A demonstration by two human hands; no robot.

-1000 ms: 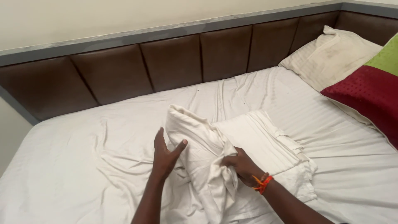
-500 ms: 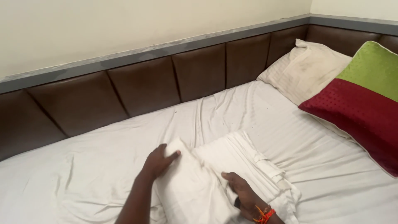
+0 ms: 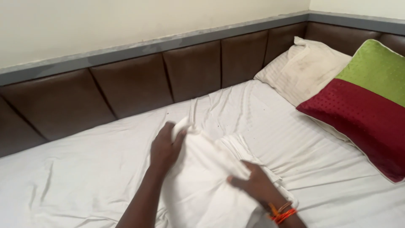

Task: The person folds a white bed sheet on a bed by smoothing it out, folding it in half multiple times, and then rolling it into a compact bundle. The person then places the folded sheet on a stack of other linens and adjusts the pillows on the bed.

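A white folded cloth (image 3: 202,177) lies on the white bed sheet (image 3: 84,177) in the lower middle of the head view. My left hand (image 3: 165,147) grips the cloth's upper left corner, fingers curled around the fabric. My right hand (image 3: 253,183), with an orange band at the wrist, presses down on the cloth's right side, pinching a fold. A second layer of white cloth (image 3: 240,145) shows beneath, toward the right.
A red and green cushion (image 3: 367,101) leans at the right, with a white pillow (image 3: 303,67) behind it. A brown padded headboard (image 3: 135,84) runs along the back under a cream wall.
The view has swung left and up, so the cushion and pillow sit farther right. My left hand has lifted the cloth's corner toward the headboard; my right hand has stayed on the cloth.
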